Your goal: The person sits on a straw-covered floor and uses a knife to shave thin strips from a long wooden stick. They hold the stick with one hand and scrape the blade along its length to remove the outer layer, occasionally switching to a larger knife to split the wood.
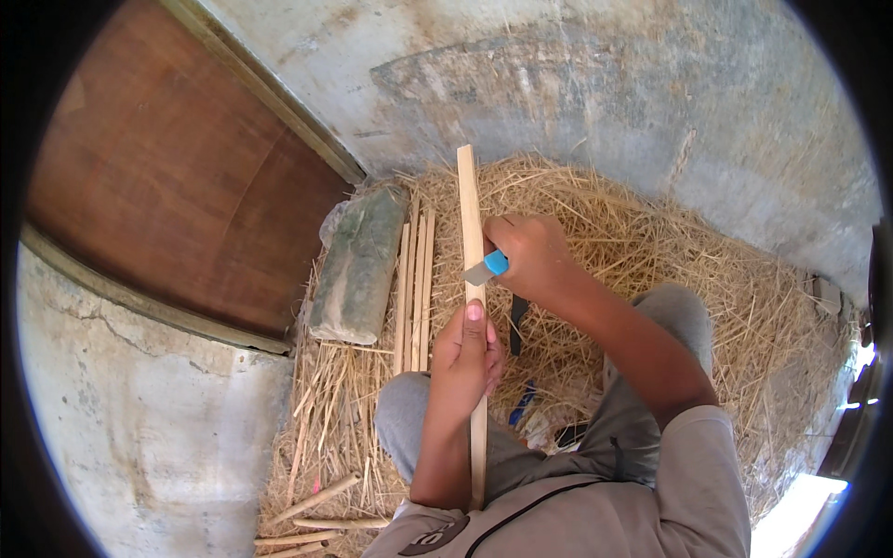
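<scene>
Shirt cloth [577, 521] of pale grey-beige colour is seen nearest, at the lower edge, and it is crossed by a thin black cord [521, 506]. The lower end of a long, pale wooden strip [468, 195] is placed against or just before this cloth; which of the two cannot be told. Grey trousers [677, 325] are worn, and the knees are bent and spread to both sides of the wooden strip. Between the legs, a small blue thing [523, 400] is partly seen, but its kind cannot be told.

The wooden strip is pointed away from the body. It is clamped by the left hand [467, 349], with the thumb laid along its face and the fingers curled at its right edge. A little farther, a knife [499, 262] with a blue handle part is gripped by the right hand [530, 249], whose fingers are closed firmly. The blade [478, 273] is laid across the wooden strip, above the left thumb. A dark flat thing [517, 325] is seen below the right hand; whether it belongs to the knife cannot be told.

To the left, several thin strips [419, 279] are laid side by side on the straw [744, 316], and beside them a greyish block [358, 270] is placed. Farther, the straw is bordered by a stained wall [595, 84], and at the far left a brown panel [186, 167] is framed by wood.
</scene>
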{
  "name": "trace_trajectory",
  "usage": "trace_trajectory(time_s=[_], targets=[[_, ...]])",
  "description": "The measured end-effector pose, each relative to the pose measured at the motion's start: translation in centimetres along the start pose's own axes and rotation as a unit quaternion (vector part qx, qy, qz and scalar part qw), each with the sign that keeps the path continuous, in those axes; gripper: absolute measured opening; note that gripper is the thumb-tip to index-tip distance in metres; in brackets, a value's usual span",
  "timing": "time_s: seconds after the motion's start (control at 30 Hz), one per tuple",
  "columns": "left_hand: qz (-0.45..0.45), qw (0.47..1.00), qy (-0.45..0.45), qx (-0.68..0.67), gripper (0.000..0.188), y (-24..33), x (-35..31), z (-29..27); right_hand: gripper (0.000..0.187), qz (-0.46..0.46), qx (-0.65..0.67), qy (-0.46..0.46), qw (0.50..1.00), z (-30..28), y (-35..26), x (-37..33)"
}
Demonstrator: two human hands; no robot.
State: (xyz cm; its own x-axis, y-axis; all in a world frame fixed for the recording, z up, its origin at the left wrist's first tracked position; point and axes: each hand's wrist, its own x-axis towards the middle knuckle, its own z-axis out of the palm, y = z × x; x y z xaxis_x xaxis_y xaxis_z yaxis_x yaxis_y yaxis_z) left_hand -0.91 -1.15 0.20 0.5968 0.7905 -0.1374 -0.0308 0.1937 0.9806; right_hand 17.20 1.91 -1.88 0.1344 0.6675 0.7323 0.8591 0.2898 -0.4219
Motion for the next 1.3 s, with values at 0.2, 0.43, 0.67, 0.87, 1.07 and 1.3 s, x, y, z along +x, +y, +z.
trace_trajectory(time_s=[0.2,0.43,0.67,0.87,1.07,1.3], targets=[[0.010,0.999,0.008,-0.052,0.042,0.3,0.1,0.2,0.013,-0.001,0.011,0.064,0.998,0.6,-0.4,1.4],[-0.062,0.997,-0.042,-0.011,0.041,0.0,-2.2,3.1,0.028,0.255,0.056,0.215,0.941,-1.2,4.5,6.4],[0.000,1.000,0.018,0.013,0.041,-1.1,-0.8,0.1,0.026,0.184,0.089,0.149,0.967,-1.5,3.3,3.9],[0.058,0.993,0.054,0.082,0.040,-0.7,-0.3,-0.5,0.016,0.106,0.155,0.047,0.981,2.2,-0.7,0.4],[0.041,0.994,0.080,0.055,0.041,0.5,-0.1,-1.2,0.019,0.054,0.123,0.034,0.990,2.8,-2.9,-1.1],[0.064,0.993,0.080,0.051,0.042,-0.2,0.1,-1.5,0.018,0.028,0.081,0.042,0.995,3.9,-2.2,-0.6]])
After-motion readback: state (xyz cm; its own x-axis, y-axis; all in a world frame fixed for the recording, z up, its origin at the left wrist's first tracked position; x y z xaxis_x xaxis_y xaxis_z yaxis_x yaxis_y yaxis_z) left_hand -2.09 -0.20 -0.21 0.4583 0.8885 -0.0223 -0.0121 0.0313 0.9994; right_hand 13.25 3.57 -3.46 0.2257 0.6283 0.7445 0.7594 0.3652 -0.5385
